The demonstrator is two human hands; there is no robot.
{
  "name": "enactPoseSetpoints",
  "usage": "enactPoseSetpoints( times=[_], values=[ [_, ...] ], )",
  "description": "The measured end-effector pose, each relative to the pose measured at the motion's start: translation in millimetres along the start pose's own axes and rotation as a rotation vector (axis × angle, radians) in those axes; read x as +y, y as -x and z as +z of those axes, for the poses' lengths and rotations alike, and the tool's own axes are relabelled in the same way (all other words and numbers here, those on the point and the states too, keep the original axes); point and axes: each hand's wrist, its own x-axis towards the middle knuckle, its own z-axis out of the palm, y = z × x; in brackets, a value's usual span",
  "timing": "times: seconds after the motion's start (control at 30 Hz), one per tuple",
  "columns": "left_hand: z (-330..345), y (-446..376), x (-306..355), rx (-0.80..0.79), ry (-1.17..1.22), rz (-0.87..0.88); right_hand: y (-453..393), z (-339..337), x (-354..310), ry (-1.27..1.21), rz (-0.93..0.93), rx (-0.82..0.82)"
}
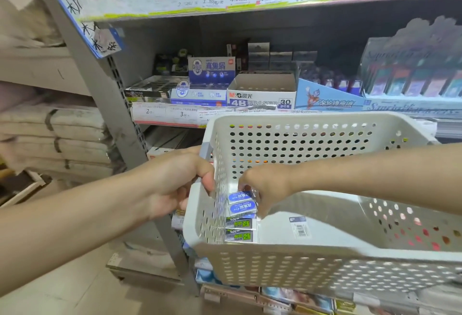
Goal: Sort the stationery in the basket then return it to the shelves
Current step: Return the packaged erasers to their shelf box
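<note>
Erasers (241, 203) lie stacked at centre frame inside the white basket (287, 262), the right hand's (265, 187) fingers (260, 206) curled round the blue top ones, while the left hand (180, 179) grips the rim.

I'm in a stationery shop: metal shelves (120, 104) with handwritten price tags (183, 114), eraser display boxes (261, 94) stocked in rows.

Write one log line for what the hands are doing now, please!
left hand: grips basket rim | right hand: pinches blue eraser in basket | black erasers: lying beside it
</note>
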Motion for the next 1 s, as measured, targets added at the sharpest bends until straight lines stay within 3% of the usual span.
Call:
enactPoseSetpoints(
  times=[0.47,1.0],
  values=[
    [-48,-11,-22,-0.018,0.032,-0.041,-43,1,-31,0.032,-0.027,0.001],
    [-187,-36,-20,-0.17,-0.068,0.062,-82,-79,-108,0.077,0.106,0.226]
  ],
)
